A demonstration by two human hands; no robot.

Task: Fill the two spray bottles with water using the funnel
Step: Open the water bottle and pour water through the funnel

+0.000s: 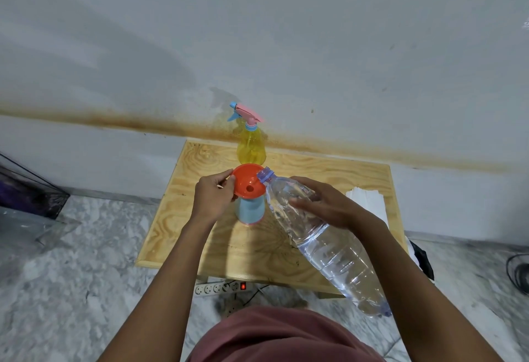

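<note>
Orange funnel (248,180) sat in the neck of the blue spray bottle (249,209), upright mid-tabletop (329,167) | left hand (213,194) pinched the funnel's rim | right hand (323,204) gripped the tilted clear water bottle (329,244), its open mouth at the funnel's edge | yellow spray bottle (251,147), trigger head on, stood behind by the wall | white paper stack (369,198) at the right edge

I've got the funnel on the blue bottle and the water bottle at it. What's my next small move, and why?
Probably lift the base of the water bottle with the right hand so it pours. Its open mouth sits at the rim of the funnel, the left hand steadies that on the blue bottle, and no stream shows.
</note>
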